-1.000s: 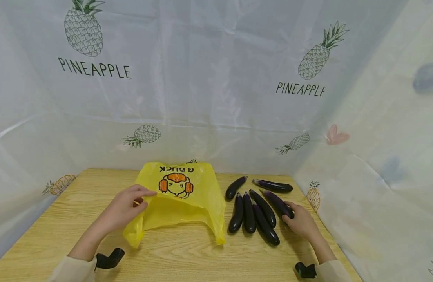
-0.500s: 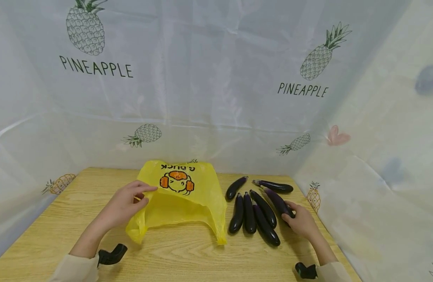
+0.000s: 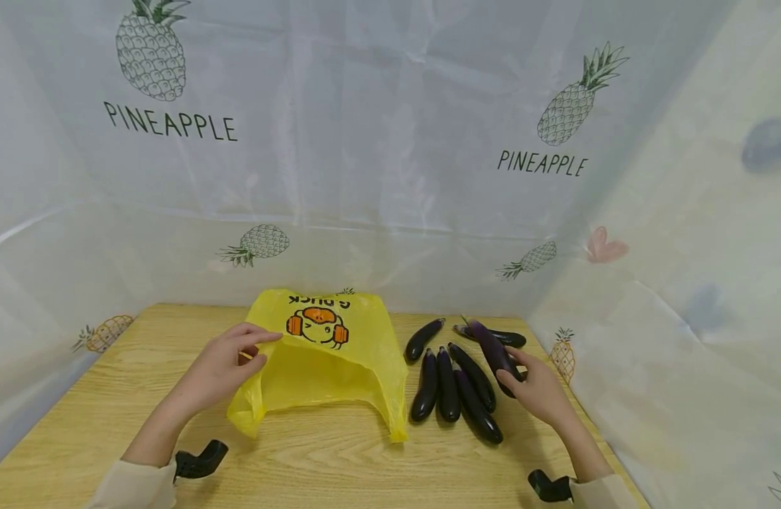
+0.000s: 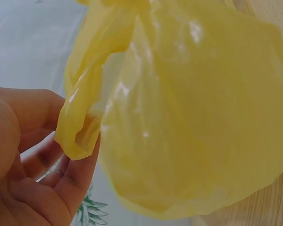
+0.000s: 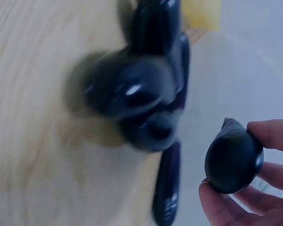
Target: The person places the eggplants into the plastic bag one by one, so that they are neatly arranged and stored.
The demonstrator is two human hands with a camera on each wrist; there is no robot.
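My left hand (image 3: 221,364) holds up the front edge of a yellow plastic bag (image 3: 365,325) with a duck print, so the mouth gapes towards me. In the left wrist view one bag handle (image 4: 80,127) hangs at the thumb and fingers. My right hand (image 3: 539,385) grips an eggplant (image 3: 492,346) by its thick end, stem pointing away. The right wrist view shows this eggplant (image 5: 233,162) end-on between thumb and fingers. Just left of it, several dark eggplants (image 3: 449,392) lie side by side on the table.
A lone eggplant (image 3: 424,339) lies behind the group, and another (image 3: 507,338) at the back right, partly covered by the held one. The wooden table (image 3: 339,474) meets a pineapple-print curtain (image 3: 390,177) at the back and sides.
The right hand has raised its eggplant off the table and moved it slightly away and left, now overlapping the back-right one. The left hand and the bag have hardly moved.
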